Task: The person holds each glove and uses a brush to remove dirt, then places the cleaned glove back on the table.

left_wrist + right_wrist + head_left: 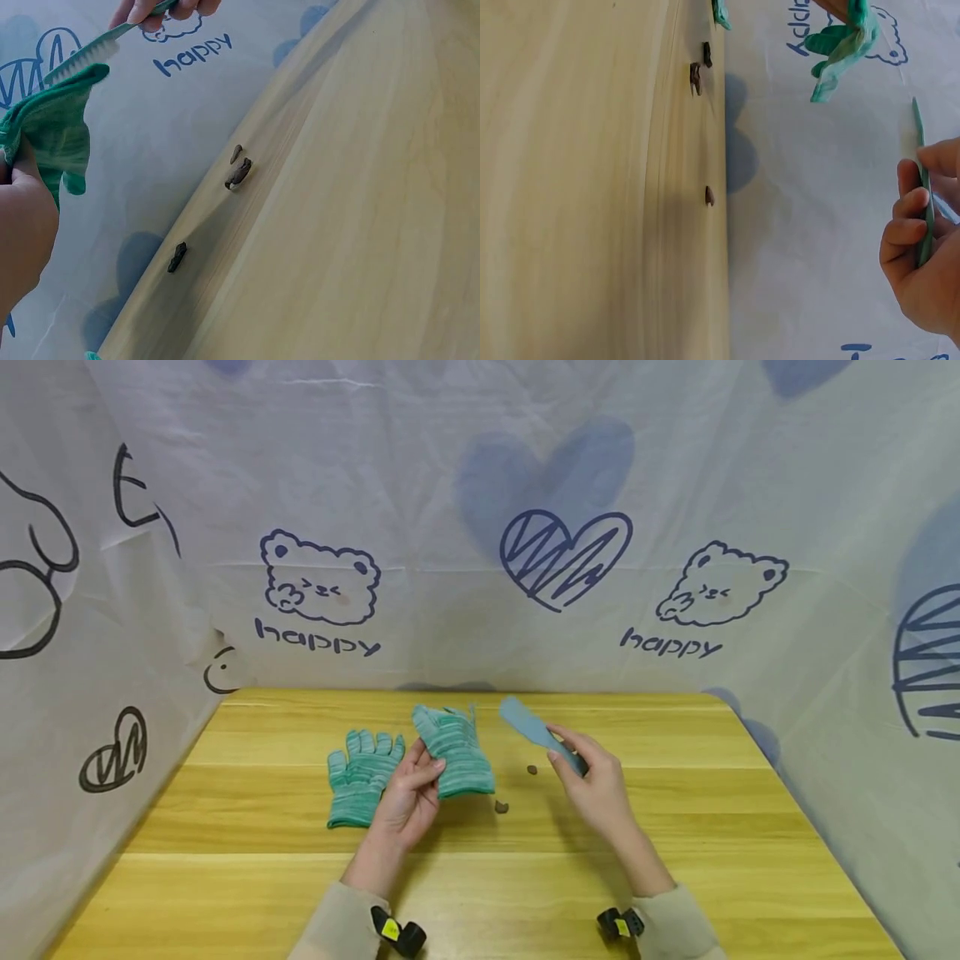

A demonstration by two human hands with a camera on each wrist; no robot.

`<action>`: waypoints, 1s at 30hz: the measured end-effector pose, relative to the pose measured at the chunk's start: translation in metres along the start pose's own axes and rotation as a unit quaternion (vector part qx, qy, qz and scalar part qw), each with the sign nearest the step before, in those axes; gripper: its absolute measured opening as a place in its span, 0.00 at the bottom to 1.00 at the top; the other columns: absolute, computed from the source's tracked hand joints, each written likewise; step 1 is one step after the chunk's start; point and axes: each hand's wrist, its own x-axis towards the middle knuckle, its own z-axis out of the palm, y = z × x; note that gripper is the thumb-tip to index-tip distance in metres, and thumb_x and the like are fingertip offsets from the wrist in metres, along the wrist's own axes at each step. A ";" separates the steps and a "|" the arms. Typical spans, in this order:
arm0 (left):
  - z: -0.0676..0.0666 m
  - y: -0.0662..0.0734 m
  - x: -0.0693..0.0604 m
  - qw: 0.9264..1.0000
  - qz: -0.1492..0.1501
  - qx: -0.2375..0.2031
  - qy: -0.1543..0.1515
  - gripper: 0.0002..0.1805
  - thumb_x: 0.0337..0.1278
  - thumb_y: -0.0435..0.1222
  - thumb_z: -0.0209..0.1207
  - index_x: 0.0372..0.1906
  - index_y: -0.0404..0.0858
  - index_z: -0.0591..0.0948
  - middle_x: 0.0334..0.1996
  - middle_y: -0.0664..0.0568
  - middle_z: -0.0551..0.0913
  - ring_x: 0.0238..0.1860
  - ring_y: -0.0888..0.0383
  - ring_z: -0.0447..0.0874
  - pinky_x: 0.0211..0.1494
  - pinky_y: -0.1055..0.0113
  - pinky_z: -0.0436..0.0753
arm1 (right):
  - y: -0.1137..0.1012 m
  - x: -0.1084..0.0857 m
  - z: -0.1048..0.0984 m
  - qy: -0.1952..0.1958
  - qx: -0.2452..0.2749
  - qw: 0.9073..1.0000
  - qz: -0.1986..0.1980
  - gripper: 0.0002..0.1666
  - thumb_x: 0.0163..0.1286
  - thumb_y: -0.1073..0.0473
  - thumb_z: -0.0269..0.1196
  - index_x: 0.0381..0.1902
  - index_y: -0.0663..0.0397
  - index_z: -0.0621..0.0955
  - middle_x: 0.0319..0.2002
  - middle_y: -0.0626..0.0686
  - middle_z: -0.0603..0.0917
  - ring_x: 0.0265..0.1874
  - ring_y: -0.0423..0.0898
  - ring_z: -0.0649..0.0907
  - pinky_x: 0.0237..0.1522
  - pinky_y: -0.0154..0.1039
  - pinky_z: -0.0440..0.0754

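Observation:
In the head view my left hand pinches a green striped knit glove between thumb and fingers and holds it up off the table. My right hand grips the handle of a light blue brush, right of the glove. White bristles on the brush show in the left wrist view, facing the held glove with its cuff nearest. A second matching glove lies flat on the table, left of my left hand.
Small dark brown bits lie on the wooden table; one bit is below the held glove and another bit is under the brush. A printed white cloth hangs behind the table and along both sides.

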 end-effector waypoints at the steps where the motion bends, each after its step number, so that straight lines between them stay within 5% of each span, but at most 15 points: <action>1: 0.000 0.000 0.000 1.000 0.000 0.002 -0.001 0.46 0.71 0.16 0.37 0.81 0.36 0.24 0.82 0.42 0.23 0.82 0.54 0.24 0.75 0.76 0.64 | -0.001 0.001 0.000 -0.002 0.005 1.000 0.001 0.23 0.74 0.66 0.66 0.65 0.52 0.83 0.38 0.53 0.85 0.23 0.40 0.76 0.22 0.32 0.73; 11: 0.010 -0.004 -0.002 1.000 -0.001 0.013 0.006 0.44 0.72 0.15 0.37 0.82 0.33 0.27 0.82 0.38 0.24 0.82 0.51 0.26 0.75 0.73 0.64 | -0.019 -0.004 0.013 -0.049 0.010 0.999 0.003 0.31 0.76 0.62 0.65 0.74 0.45 0.74 0.49 0.61 0.80 0.28 0.43 0.74 0.24 0.33 0.73; 16: 0.013 -0.007 -0.003 1.000 -0.004 0.004 0.018 0.44 0.72 0.16 0.37 0.82 0.33 0.27 0.82 0.38 0.23 0.82 0.50 0.24 0.74 0.73 0.66 | -0.029 -0.012 0.024 -0.079 0.008 0.996 -0.031 0.23 0.75 0.61 0.66 0.66 0.47 0.80 0.49 0.59 0.77 0.28 0.45 0.70 0.26 0.34 0.72; 23: 0.018 -0.013 -0.004 1.000 -0.006 -0.002 0.023 0.42 0.73 0.16 0.38 0.83 0.33 0.33 0.84 0.39 0.33 0.82 0.54 0.46 0.73 0.73 0.69 | -0.037 -0.021 0.039 -0.106 -0.006 0.993 -0.047 0.15 0.72 0.60 0.70 0.56 0.48 0.85 0.46 0.53 0.76 0.27 0.44 0.71 0.28 0.34 0.74; 30: 0.023 -0.018 -0.006 1.000 -0.012 -0.014 0.021 0.41 0.75 0.17 0.37 0.83 0.33 0.32 0.84 0.39 0.32 0.83 0.49 0.36 0.72 0.74 0.70 | -0.041 -0.026 0.052 -0.104 -0.011 0.994 -0.037 0.17 0.64 0.63 0.76 0.50 0.48 0.87 0.45 0.51 0.75 0.28 0.50 0.74 0.29 0.31 0.73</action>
